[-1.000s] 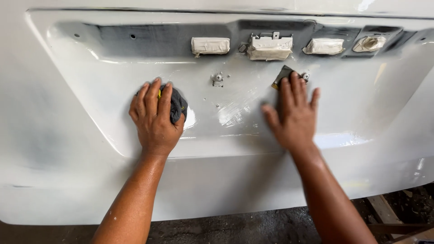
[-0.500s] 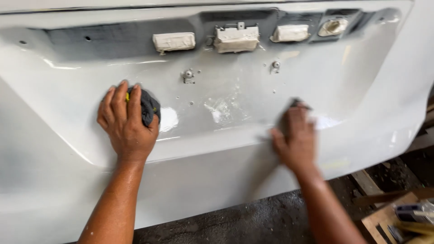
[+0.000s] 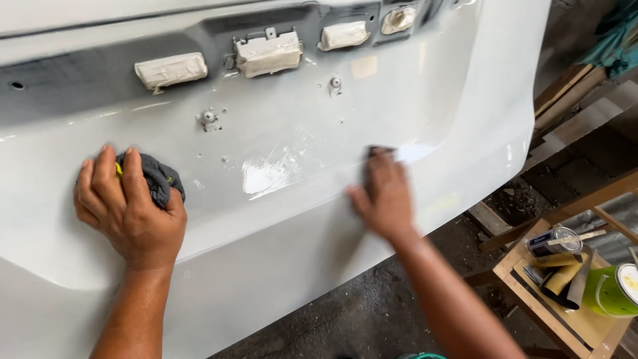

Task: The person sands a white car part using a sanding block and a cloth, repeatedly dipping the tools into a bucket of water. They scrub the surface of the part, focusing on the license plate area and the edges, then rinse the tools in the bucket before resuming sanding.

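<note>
Your left hand bunches its fingers around a soft grey rag on the big white panel, while your right hand presses flat fingers on a thin, bendy dark pad.

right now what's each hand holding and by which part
The left hand presses a bunched dark grey cloth to the white car panel, fingers over its top. The right hand covers a small dark pad; its grip is blurred.
</note>
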